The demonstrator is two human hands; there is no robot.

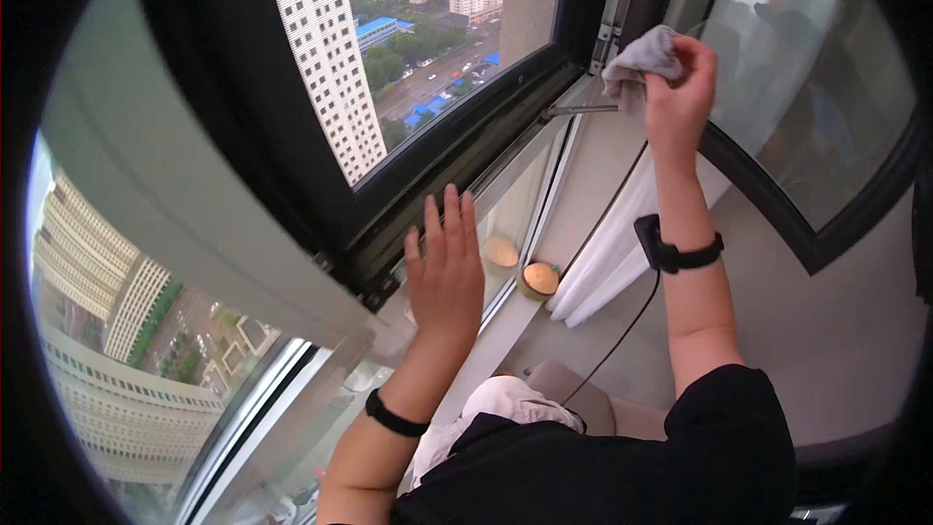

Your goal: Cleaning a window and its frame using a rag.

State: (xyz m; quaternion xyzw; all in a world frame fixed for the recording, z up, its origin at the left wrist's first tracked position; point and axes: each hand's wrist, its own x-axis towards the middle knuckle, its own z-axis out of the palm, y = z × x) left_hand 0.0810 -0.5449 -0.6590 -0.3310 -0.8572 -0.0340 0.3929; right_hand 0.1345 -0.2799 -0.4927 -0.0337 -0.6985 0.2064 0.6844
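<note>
A crumpled pale grey cloth is pinched between the thumb and fingers of my right hand. It hangs beside the metal hinge hardware at the window frame's inner corner; whether it touches the frame I cannot tell. My left hand lies flat, fingers spread, with its fingertips on the lower rail of the dark window frame. Nothing is in that hand. A thin metal stay arm runs from the bottom rail towards the cloth, which hides its far end.
An opened dark-framed glass sash juts in at right. On the white sill stands a small pot with an orange top, near a white curtain. A black cable trails from my right wrist strap. High-rise buildings stand far below outside.
</note>
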